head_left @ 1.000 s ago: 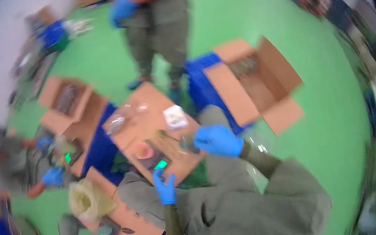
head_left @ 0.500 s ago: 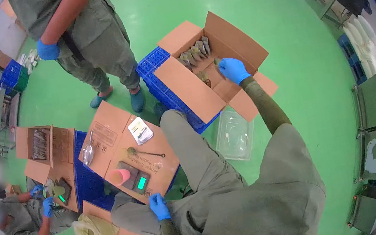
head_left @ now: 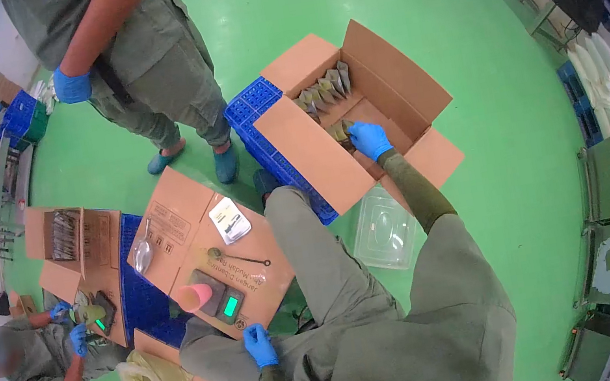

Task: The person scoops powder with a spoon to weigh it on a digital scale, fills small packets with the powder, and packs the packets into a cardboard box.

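Observation:
My right hand [head_left: 369, 139], in a blue glove, reaches into an open cardboard box [head_left: 314, 147]. Its fingers are closed at the top of a small greenish pouch [head_left: 341, 133] standing inside. Behind that pouch, a row of similar pouches [head_left: 325, 91] lines the far left side of the box. My left hand [head_left: 260, 346], also gloved in blue, rests by my lap with its fingers curled together and nothing visible in them. Close to it is a digital scale [head_left: 229, 304] with a lit green display and a pink cup [head_left: 193, 297] on it.
A long-handled scoop [head_left: 238, 256], a white packet [head_left: 229, 220] and a metal scoop [head_left: 144, 256] lie on the cardboard work surface [head_left: 179, 202]. A blue crate [head_left: 263, 129] supports the box. A clear plastic tub [head_left: 383, 230] is on the floor. One co-worker [head_left: 152, 79] stands ahead; others sit at left.
My right hand has moved left and down within the box, to the nearer pouches. My left hand stays by my lap. The view has shifted slightly.

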`<action>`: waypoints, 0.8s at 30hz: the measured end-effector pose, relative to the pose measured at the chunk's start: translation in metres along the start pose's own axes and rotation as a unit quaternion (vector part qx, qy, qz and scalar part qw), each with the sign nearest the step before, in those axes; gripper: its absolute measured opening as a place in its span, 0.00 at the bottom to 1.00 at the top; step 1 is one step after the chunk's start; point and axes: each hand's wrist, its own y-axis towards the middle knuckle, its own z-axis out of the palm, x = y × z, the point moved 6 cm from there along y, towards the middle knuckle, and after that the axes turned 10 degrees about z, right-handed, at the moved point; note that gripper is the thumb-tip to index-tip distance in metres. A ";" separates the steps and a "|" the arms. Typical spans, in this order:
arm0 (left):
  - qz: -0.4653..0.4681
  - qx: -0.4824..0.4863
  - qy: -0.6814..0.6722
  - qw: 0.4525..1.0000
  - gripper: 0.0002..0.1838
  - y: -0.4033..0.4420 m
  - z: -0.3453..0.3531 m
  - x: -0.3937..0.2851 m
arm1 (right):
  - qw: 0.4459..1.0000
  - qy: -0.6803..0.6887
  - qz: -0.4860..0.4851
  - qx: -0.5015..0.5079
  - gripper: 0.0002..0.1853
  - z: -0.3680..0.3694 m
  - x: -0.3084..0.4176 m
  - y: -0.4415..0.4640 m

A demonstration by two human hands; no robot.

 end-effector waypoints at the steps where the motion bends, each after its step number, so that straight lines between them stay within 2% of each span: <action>1: 0.002 0.001 0.001 1.000 0.05 0.000 0.001 -0.001 | 1.000 0.007 -0.003 -0.003 0.07 -0.005 0.002 -0.002; 3: 0.009 0.003 0.003 1.000 0.05 0.001 0.001 -0.003 | 1.000 0.010 -0.004 0.012 0.08 -0.012 0.005 -0.004; 5: 0.019 0.006 0.005 1.000 0.05 0.000 0.000 -0.004 | 0.999 0.002 0.000 0.048 0.18 -0.015 0.004 -0.007; 8: 0.016 0.005 -0.009 1.000 0.05 0.003 -0.002 0.008 | 1.000 -0.012 -0.006 0.021 0.22 -0.028 0.005 -0.012; 10: 0.000 0.009 -0.031 0.999 0.06 0.005 -0.001 0.009 | 0.999 0.014 0.004 -0.029 0.08 -0.067 0.024 -0.021; 11: -0.013 -0.004 -0.042 0.999 0.07 0.002 -0.001 0.005 | 0.999 0.011 0.013 -0.040 0.15 -0.085 0.033 -0.027; 12: -0.051 -0.023 -0.008 0.998 0.14 -0.006 0.006 -0.032 | 0.999 0.013 0.015 -0.046 0.23 -0.100 0.046 -0.035; 13: -0.065 -0.041 0.009 0.997 0.20 -0.005 -0.003 -0.009 | 0.997 0.046 0.012 -0.054 0.23 -0.116 0.066 -0.042; 15: 0.109 -0.062 0.131 0.983 0.22 0.001 -0.005 -0.007 | 0.987 0.132 -0.012 -0.085 0.24 -0.140 0.116 -0.067; 16: 0.088 -0.087 0.084 0.989 0.20 0.001 0.001 -0.010 | 0.977 0.181 -0.024 -0.111 0.25 -0.147 0.140 -0.088; 18: 0.061 -0.098 0.002 0.993 0.17 0.009 0.025 -0.028 | 0.953 0.292 -0.056 -0.065 0.27 -0.142 0.197 -0.130; 19: 0.049 -0.086 -0.030 0.995 0.17 0.013 0.036 -0.038 | 0.933 0.349 -0.088 -0.009 0.28 -0.139 0.234 -0.157; 20: -0.026 -0.045 -0.157 0.986 0.19 0.021 0.052 -0.026 | 0.908 0.400 -0.119 0.043 0.29 -0.136 0.269 -0.185; 21: -0.099 0.000 -0.281 0.955 0.23 0.028 0.071 -0.018 | 0.904 0.361 -0.225 0.031 0.30 -0.111 0.299 -0.217; 22: -0.091 -0.001 -0.328 0.940 0.27 0.030 0.082 -0.041 | 0.852 0.427 -0.254 0.167 0.33 -0.098 0.338 -0.246; 23: -0.083 -0.002 -0.373 0.924 0.30 0.026 0.093 -0.087 | 0.792 0.559 -0.234 0.070 0.33 -0.049 0.369 -0.281; 24: -0.074 -0.001 -0.417 0.906 0.34 0.020 0.101 -0.132 | 0.797 0.549 -0.249 0.037 0.34 -0.032 0.381 -0.288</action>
